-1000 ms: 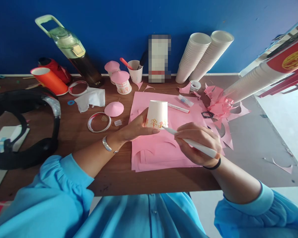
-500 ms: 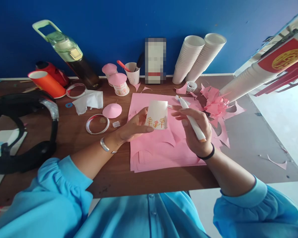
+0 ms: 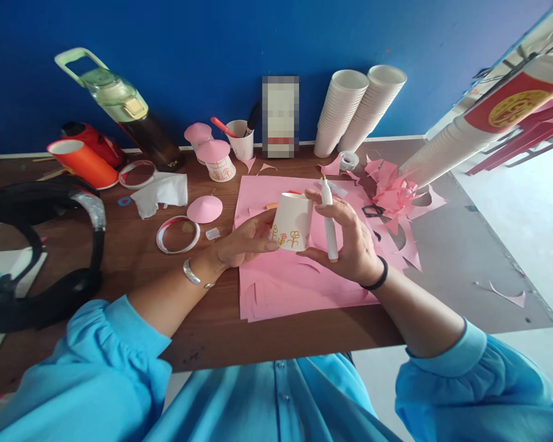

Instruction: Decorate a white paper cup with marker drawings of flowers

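A white paper cup [image 3: 295, 215] with orange and yellow flowers drawn along its lower part is held above stacked pink paper sheets [image 3: 276, 288]. My left hand [image 3: 246, 241] grips the cup's left side, thumb near the flowers. On the cup's other side, my right hand [image 3: 350, 236] holds a white marker [image 3: 330, 224] upright, its tip pointing up, and its fingers reach to the cup's rim and base. Behind, to the left, a small decorated cup [image 3: 222, 170] wears a pink paper cone. Another pink cone [image 3: 205, 209] lies on the table.
Tall white cup stacks [image 3: 341, 110] lean by the wall, near a cup with pens [image 3: 243, 146]. A bottle [image 3: 142, 123], an orange cup [image 3: 83, 164], tape rings [image 3: 178, 234] and a black strap [image 3: 92, 270] are left. Pink scraps [image 3: 391, 187] lie right.
The cup has turned, showing its flowers further round and its rim. My right hand has moved in to touch the cup, and the marker has swung from slanted to nearly upright.
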